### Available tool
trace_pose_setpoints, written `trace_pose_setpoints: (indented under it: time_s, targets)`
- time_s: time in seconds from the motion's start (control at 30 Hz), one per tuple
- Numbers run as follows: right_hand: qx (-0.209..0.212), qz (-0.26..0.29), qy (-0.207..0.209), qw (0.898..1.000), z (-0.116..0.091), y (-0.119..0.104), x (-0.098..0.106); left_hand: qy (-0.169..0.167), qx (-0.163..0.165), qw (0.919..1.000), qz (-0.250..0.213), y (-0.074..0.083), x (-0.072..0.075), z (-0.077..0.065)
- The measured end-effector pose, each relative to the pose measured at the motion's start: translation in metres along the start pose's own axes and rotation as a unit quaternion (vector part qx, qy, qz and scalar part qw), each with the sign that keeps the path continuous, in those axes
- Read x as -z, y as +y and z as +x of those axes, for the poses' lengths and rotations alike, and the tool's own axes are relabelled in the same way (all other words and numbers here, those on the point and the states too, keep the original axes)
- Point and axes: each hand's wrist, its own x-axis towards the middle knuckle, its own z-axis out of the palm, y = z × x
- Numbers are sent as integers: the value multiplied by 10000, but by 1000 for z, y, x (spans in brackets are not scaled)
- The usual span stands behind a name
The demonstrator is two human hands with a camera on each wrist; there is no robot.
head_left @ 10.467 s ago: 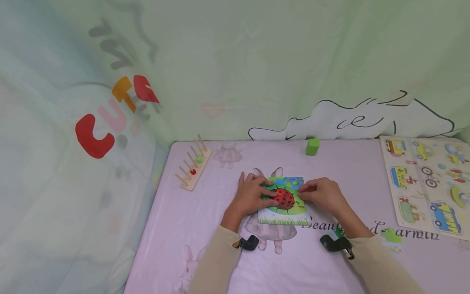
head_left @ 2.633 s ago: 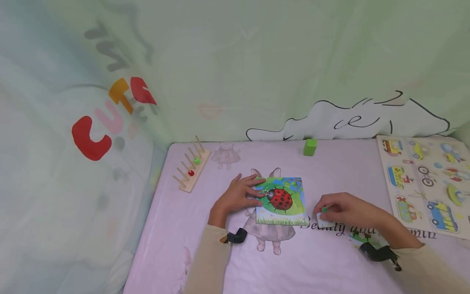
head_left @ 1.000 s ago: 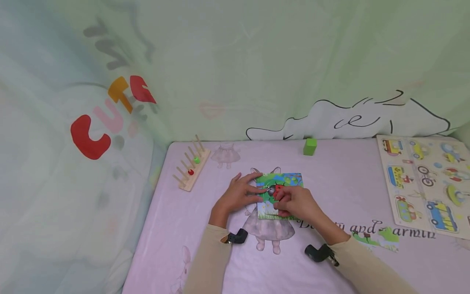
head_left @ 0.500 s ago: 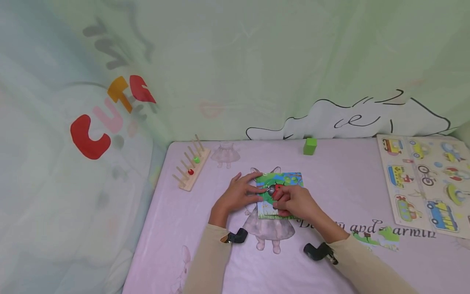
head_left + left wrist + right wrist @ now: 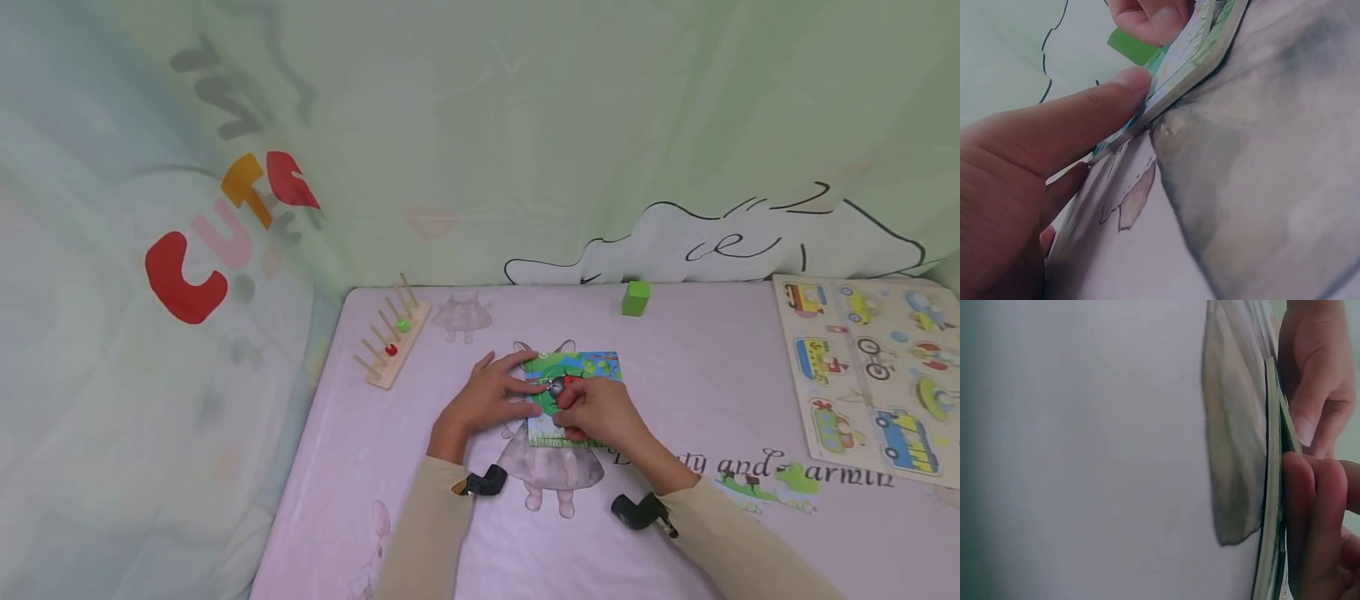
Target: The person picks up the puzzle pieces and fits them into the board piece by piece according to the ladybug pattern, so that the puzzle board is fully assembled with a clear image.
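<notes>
A square ladybug jigsaw board [image 5: 600, 367] lies mid-table, its picture partly covered by both hands. My left hand [image 5: 491, 396] rests along the board's left edge with extended fingers; in the left wrist view its thumb [image 5: 1104, 103] touches the near-left border. Over the board's lower middle, my right hand [image 5: 603, 412] has thumb and fingers bent together, pinching a jigsaw piece [image 5: 1287, 425]. That piece stands tilted up from the board in the right wrist view, and the fingers hide most of it.
Loose jigsaw pieces [image 5: 798, 479] lie right of the right forearm. At the far right is a wooden vehicle puzzle [image 5: 855, 400]. A green block [image 5: 636, 298] stands at the back edge. A pegged wooden rack [image 5: 386, 375] with a red and a green bead sits back left.
The right hand was right of the board 2.6 s ago with a piece in its fingers, then came over the board. It has shifted slightly left since. The left hand stays at the board's edge.
</notes>
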Motion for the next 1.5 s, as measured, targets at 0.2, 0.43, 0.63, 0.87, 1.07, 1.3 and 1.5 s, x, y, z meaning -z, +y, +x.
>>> trace_pose_setpoints:
  time_s: [0.2,0.43,0.63,0.87,1.07,1.3,1.5]
  targets:
    - [-31,-379,32,9993,3,-2,0,-27,49,9999,150,2,0,1]
    - [-44,-896,41,9960,5,-4,1,-66,96,9998,161,2,0,1]
    - [147,-838,-51,9964,3,-3,3,-60,125,9997,211,1,-1,2]
    - [1159,-1627,-260,9795,-3,3,13,-49,68,9998,163,1,-2,2]
    - [1368,-1801,-353,9734,-2,6,12,21,-3,10000,-78,3,-2,0]
    - [1429,-1942,-364,9698,1,5,10,4,-154,9997,170,10,-1,-4]
    - [1471,-1990,-374,9682,1,5,12,-198,-262,9984,457,15,0,-9]
